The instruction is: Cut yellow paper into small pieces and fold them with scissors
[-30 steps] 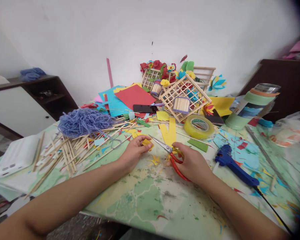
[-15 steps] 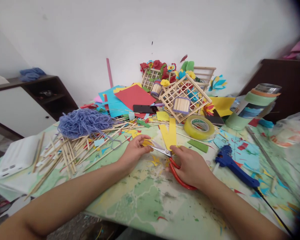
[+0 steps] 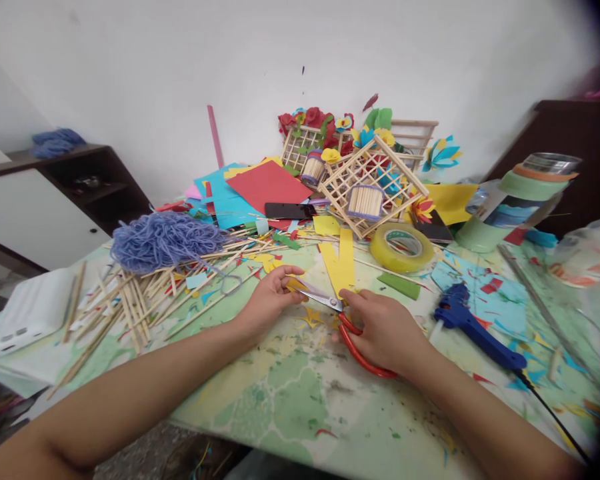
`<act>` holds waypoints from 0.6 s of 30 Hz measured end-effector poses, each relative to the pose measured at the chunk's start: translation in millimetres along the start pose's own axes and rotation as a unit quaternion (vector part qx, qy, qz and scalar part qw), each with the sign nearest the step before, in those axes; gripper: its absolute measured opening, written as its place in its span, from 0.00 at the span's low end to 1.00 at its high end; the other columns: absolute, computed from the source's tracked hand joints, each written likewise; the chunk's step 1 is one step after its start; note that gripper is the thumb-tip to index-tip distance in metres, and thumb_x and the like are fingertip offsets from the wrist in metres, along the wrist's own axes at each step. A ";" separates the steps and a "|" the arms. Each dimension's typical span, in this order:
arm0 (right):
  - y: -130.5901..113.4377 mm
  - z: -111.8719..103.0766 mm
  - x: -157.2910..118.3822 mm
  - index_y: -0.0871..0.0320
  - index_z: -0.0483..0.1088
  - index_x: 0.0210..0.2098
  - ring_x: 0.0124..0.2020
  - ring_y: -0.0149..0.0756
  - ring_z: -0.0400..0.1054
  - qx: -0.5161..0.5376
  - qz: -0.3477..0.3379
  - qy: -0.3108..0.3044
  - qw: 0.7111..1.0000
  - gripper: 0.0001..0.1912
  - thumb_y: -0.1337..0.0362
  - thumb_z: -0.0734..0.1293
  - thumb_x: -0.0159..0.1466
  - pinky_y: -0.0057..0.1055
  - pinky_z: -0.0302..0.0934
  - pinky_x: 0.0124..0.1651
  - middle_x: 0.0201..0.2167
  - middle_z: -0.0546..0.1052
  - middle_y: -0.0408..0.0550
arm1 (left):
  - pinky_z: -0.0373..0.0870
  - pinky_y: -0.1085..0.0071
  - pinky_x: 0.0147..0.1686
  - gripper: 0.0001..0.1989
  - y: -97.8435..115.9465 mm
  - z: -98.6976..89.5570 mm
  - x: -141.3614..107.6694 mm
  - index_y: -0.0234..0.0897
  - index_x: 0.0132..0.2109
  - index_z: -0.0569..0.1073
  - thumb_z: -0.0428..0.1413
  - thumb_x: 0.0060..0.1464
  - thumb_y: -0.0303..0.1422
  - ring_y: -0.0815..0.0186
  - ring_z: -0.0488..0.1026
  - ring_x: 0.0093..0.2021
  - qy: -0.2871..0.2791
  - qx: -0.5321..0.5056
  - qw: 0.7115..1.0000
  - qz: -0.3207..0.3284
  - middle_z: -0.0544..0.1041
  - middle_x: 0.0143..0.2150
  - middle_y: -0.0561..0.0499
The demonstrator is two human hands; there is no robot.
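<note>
Between the fingertips of my left hand [image 3: 273, 297] is a small piece of yellow paper [image 3: 296, 284], partly hidden by the fingers. My right hand [image 3: 383, 330] grips red-handled scissors [image 3: 353, 343], whose blades point left and reach the yellow piece. Just beyond the scissors, yellow paper strips [image 3: 347, 260] lie on the table. Yellow paper scraps [image 3: 310, 316] are scattered below the blades.
A roll of clear tape [image 3: 401, 247] and a blue glue gun [image 3: 475, 330] lie to the right, near a green bottle [image 3: 517, 200]. Purple yarn [image 3: 165, 241] rests on wooden sticks [image 3: 135, 307] at left. Behind stand stick lattices [image 3: 375, 183] with paper flowers.
The view has shifted slightly. Both hands keep nearly the same pose, with the scissor blades still at the yellow piece.
</note>
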State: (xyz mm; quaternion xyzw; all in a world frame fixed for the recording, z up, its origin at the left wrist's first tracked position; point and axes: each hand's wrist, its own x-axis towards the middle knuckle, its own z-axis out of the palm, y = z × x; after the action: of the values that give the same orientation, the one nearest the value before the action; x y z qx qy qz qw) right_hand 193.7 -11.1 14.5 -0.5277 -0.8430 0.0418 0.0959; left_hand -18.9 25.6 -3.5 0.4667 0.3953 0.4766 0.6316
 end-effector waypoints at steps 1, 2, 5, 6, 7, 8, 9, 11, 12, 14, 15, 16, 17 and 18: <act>0.1 0.2 -0.1 0.54 0.63 0.51 0.30 0.36 0.65 -0.001 0.000 0.002 1.000 0.31 0.42 0.61 0.56 0.29 0.47 0.30 0.31 0.71 0.46 | 0.67 0.75 0.34 0.21 0.1 0.1 -0.1 0.37 0.43 0.67 0.60 0.39 0.22 0.71 0.72 0.32 -0.001 0.000 1.000 -0.002 0.75 0.33 0.54; 0.2 0.4 -0.2 0.54 0.63 0.52 0.30 0.36 0.65 -0.001 -0.001 0.003 1.000 0.31 0.42 0.62 0.56 0.29 0.47 0.30 0.31 0.71 0.46 | 0.67 0.75 0.34 0.21 0.0 0.1 -0.1 0.37 0.43 0.67 0.60 0.39 0.22 0.71 0.72 0.32 -0.002 -0.001 1.000 -0.003 0.75 0.34 0.54; 0.8 1.6 -0.6 0.54 0.64 0.52 0.30 0.37 0.65 -0.005 -0.003 0.004 1.000 0.31 0.42 0.62 0.55 0.29 0.48 0.30 0.31 0.72 0.46 | 0.67 0.75 0.35 0.21 -1.0 -1.0 0.3 0.37 0.43 0.67 0.60 0.39 0.22 0.70 0.72 0.33 -0.006 -0.005 1.000 -0.005 0.75 0.34 0.54; 1.0 2.3 -0.6 0.54 0.64 0.52 0.30 0.37 0.65 -0.006 -0.004 0.004 1.000 0.31 0.42 0.63 0.55 0.29 0.48 0.30 0.31 0.72 0.46 | 0.67 0.75 0.35 0.21 -1.4 -1.5 0.6 0.37 0.43 0.67 0.60 0.39 0.22 0.70 0.72 0.33 -0.007 -0.007 1.000 -0.006 0.75 0.35 0.54; 1.2 2.9 -0.6 0.54 0.64 0.52 0.30 0.36 0.66 -0.006 -0.005 0.005 1.000 0.31 0.42 0.63 0.55 0.29 0.48 0.30 0.31 0.72 0.46 | 0.67 0.75 0.35 0.21 -1.7 -1.9 0.7 0.37 0.44 0.67 0.60 0.40 0.22 0.71 0.72 0.33 -0.007 -0.007 1.000 -0.007 0.75 0.35 0.53; 1.5 3.6 -0.5 0.54 0.64 0.52 0.30 0.36 0.66 -0.005 -0.006 0.006 1.000 0.31 0.43 0.63 0.55 0.29 0.48 0.30 0.31 0.72 0.46 | 0.67 0.75 0.35 0.21 -1.8 -2.2 0.9 0.37 0.44 0.67 0.60 0.40 0.22 0.71 0.72 0.33 -0.008 -0.008 1.000 -0.009 0.75 0.35 0.53; 1.8 4.3 -0.4 0.54 0.64 0.52 0.30 0.36 0.66 -0.003 -0.006 0.006 1.000 0.31 0.43 0.63 0.55 0.28 0.48 0.30 0.31 0.72 0.46 | 0.67 0.75 0.35 0.21 -1.8 -2.3 0.9 0.37 0.44 0.67 0.60 0.40 0.22 0.71 0.72 0.32 -0.009 -0.008 1.000 -0.010 0.75 0.35 0.53; 2.4 5.3 -0.2 0.54 0.63 0.53 0.30 0.36 0.66 0.002 -0.008 0.005 1.000 0.32 0.42 0.62 0.56 0.28 0.49 0.30 0.31 0.72 0.46 | 0.67 0.75 0.35 0.21 -1.4 -2.2 0.6 0.37 0.44 0.67 0.61 0.40 0.23 0.71 0.72 0.32 -0.009 -0.009 1.000 -0.011 0.75 0.35 0.53; 2.7 5.6 -0.2 0.53 0.63 0.54 0.29 0.35 0.66 0.004 -0.008 0.005 1.000 0.33 0.42 0.62 0.56 0.28 0.49 0.30 0.31 0.72 0.46 | 0.67 0.75 0.35 0.21 -1.2 -2.0 0.4 0.36 0.44 0.67 0.61 0.40 0.23 0.71 0.72 0.32 -0.010 -0.010 1.000 -0.011 0.75 0.34 0.53; 3.2 5.8 -0.2 0.53 0.63 0.55 0.29 0.36 0.66 0.006 -0.008 0.004 1.000 0.34 0.41 0.61 0.55 0.28 0.50 0.30 0.31 0.73 0.46 | 0.67 0.76 0.35 0.21 -0.8 -1.9 -0.1 0.36 0.44 0.67 0.61 0.40 0.23 0.72 0.72 0.32 -0.010 -0.010 1.000 -0.010 0.75 0.34 0.53; 3.3 5.8 -0.4 0.53 0.63 0.55 0.29 0.36 0.66 0.006 -0.007 0.004 1.000 0.34 0.40 0.61 0.55 0.28 0.50 0.30 0.31 0.73 0.47 | 0.67 0.76 0.34 0.21 -0.7 -2.0 -0.2 0.36 0.44 0.67 0.62 0.40 0.24 0.72 0.72 0.32 -0.010 -0.009 1.000 -0.009 0.75 0.34 0.53; 3.4 5.8 -0.5 0.53 0.63 0.55 0.29 0.36 0.67 0.006 -0.007 0.003 1.000 0.34 0.40 0.61 0.55 0.28 0.51 0.30 0.32 0.73 0.47 | 0.67 0.76 0.34 0.21 -0.9 -2.3 -0.3 0.36 0.44 0.67 0.62 0.40 0.24 0.72 0.71 0.31 -0.010 -0.005 1.000 -0.008 0.75 0.34 0.53; 3.3 5.8 -0.7 0.53 0.63 0.55 0.29 0.36 0.67 0.006 -0.006 0.002 1.000 0.34 0.40 0.61 0.56 0.28 0.51 0.30 0.32 0.73 0.47 | 0.67 0.76 0.34 0.21 -1.2 -2.7 -0.2 0.36 0.44 0.67 0.62 0.41 0.24 0.72 0.71 0.31 -0.010 -0.002 1.000 -0.007 0.75 0.34 0.53; 3.2 5.9 -0.9 0.53 0.63 0.55 0.29 0.37 0.67 0.006 -0.006 0.000 1.000 0.34 0.40 0.61 0.56 0.29 0.51 0.30 0.32 0.74 0.47 | 0.67 0.76 0.34 0.21 -1.7 -3.2 0.0 0.37 0.44 0.67 0.62 0.41 0.25 0.72 0.71 0.31 -0.011 0.001 1.000 -0.006 0.75 0.35 0.53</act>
State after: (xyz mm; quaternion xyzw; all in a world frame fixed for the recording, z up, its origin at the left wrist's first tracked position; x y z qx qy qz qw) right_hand 195.7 -10.3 8.1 -0.5224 -0.8456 0.0465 0.0998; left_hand -21.6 26.0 -6.0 0.4703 0.3918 0.4671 0.6380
